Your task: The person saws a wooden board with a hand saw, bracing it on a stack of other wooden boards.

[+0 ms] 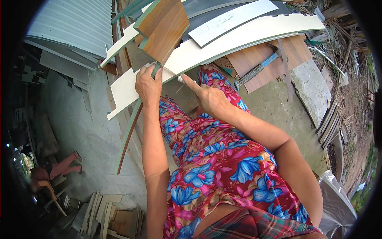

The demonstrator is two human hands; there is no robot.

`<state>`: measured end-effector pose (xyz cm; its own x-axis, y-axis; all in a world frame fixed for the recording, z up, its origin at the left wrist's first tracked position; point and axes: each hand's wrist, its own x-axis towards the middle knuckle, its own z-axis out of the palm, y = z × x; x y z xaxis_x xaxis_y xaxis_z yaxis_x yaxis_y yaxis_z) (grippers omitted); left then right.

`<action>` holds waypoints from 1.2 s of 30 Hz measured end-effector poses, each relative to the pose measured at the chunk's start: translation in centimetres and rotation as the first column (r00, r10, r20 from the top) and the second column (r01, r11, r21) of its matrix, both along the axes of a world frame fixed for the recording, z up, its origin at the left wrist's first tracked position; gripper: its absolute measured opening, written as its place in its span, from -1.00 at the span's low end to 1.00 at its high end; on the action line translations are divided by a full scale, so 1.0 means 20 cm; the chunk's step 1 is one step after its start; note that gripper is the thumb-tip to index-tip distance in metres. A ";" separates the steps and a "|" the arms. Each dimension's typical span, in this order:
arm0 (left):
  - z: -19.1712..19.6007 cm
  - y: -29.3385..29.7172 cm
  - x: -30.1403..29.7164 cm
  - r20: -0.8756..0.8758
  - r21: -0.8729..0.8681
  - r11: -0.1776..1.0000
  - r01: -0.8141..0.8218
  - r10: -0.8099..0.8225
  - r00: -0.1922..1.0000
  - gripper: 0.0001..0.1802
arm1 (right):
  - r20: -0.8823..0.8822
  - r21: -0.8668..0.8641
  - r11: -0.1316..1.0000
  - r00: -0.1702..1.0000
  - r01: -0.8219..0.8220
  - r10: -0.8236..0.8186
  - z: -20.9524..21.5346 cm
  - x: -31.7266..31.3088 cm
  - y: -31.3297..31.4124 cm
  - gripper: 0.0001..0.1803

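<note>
The left hand [148, 85] is clamped over the near edge of a long cream-faced board [223, 42], fingers curled around its green-edged rim, apparently pinning it so it does not slide. Just beside it, the right hand [209, 99] pinches a small pale object [181, 79] between thumb and extended forefinger and presses its tip at the board's edge; it is too small to say what it is. Both hands work close together over the person's lap, which is covered in a red cloth with blue flowers [215, 159], so the board's end rests within easy reach.

The board runs away to the upper right, lying across a stack of other panels: a wood-grain piece [165, 26] tilts over it, and a second white strip [230, 20] lies above. A hammer with a blue grip [256, 69] rests on a brown panel [262, 59] near the right hand. Offcuts [115, 217] are piled on the concrete floor [87, 131] at lower left, where another person's legs [59, 167] show.
</note>
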<state>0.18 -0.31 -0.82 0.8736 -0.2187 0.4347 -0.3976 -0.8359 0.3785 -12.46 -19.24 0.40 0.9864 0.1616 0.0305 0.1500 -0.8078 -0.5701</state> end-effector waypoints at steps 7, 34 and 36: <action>-0.01 0.02 0.01 0.031 0.028 0.999 0.019 -0.020 0.999 -0.73 | -0.036 -0.035 0.999 0.999 0.027 -0.028 0.05 0.17 0.06 -0.15; 0.00 0.01 0.01 -0.025 0.006 1.000 -0.005 0.005 1.000 -0.73 | 0.066 -0.042 0.999 0.998 0.015 -0.012 -0.03 0.06 0.05 -0.12; 0.01 0.01 0.01 -0.035 0.003 1.000 -0.007 0.007 0.999 -0.73 | -0.114 0.003 1.000 0.993 0.002 -0.002 0.00 -0.04 -0.01 -0.11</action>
<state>0.38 -0.21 -0.71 0.8899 -0.2136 0.4030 -0.3781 -0.8395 0.3901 -13.18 -19.40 0.45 0.9838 0.1598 -0.0817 0.0823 -0.8065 -0.5855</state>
